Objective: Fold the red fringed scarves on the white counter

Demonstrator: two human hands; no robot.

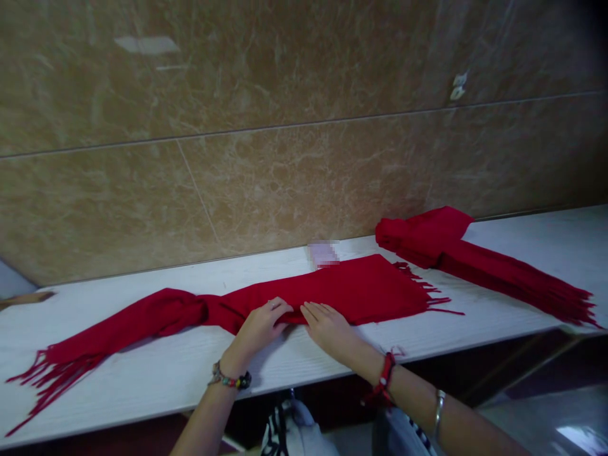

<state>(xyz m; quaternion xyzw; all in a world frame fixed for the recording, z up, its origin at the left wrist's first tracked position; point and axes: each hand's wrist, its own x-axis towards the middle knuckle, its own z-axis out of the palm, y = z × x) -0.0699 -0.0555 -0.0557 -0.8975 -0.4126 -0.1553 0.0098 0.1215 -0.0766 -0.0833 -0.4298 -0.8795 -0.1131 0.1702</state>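
A long red fringed scarf (361,288) lies across the white shelf (180,370), flat at its right half and bunched toward the left fringe. My left hand (260,326) rests on the scarf's near edge at the middle, fingers curled over the fabric fold. Beside it, my right hand (327,324) lies flat on the same edge, fingers stretched out and pressing the cloth. A beaded bracelet is on my left wrist, a red cord and a metal bangle on my right arm.
A second red fringed scarf (475,256), folded narrow, lies on the shelf at the right, its fringe hanging at the front edge. A brown marble-tile wall (285,126) rises right behind the shelf. A small blurred pinkish item (323,253) sits at the wall.
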